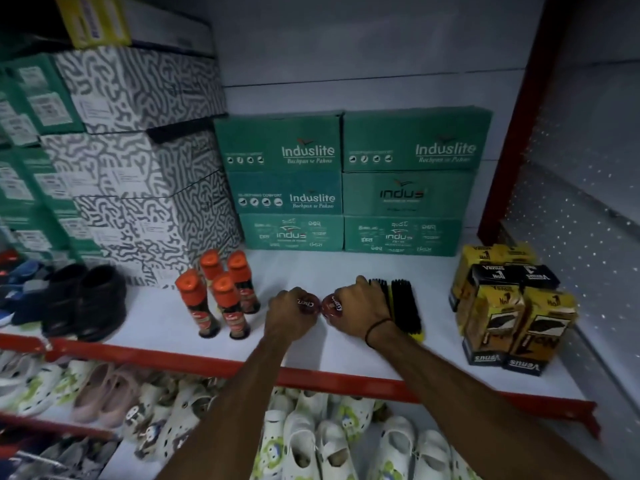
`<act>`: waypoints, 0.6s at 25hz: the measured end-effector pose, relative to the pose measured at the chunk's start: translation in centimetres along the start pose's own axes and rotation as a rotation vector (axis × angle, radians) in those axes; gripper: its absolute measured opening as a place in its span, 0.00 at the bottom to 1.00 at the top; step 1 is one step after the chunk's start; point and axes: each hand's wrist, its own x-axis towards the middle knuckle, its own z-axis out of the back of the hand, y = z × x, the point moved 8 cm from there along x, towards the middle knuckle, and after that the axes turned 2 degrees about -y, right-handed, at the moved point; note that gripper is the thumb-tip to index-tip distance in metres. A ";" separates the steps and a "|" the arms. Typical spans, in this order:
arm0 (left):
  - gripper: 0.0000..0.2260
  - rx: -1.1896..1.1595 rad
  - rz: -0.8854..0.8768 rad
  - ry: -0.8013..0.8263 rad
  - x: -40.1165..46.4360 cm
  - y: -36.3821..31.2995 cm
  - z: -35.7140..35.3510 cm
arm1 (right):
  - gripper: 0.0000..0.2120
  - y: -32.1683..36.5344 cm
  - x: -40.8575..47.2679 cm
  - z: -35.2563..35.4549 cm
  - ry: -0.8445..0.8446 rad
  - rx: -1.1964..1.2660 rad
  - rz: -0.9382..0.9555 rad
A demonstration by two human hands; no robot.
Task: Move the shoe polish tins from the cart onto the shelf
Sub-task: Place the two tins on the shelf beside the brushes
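Both arms reach over the white shelf (346, 268) with the red front rail. My left hand (285, 315) is closed on a round red shoe polish tin (309, 303), held low over the shelf's middle. Just to its right, my right hand (358, 306) grips a second red shoe polish tin (329, 306). The two tins nearly touch each other. Fingers cover most of each tin, and I cannot tell whether either rests on the shelf. The cart is out of sight.
Several orange-capped polish bottles (221, 296) stand left of my hands. Black shoe brushes (403, 306) lie right beside my right hand. Yellow-and-black boxes (509, 310) sit far right, green shoe boxes (346, 181) line the back, black shoes (86, 299) at left, white clogs (311, 445) below.
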 end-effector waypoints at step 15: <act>0.25 -0.148 -0.048 -0.117 0.1 0.0 1.6 | 0.20 -0.1 -0.3 2.8 -0.217 0.298 -0.154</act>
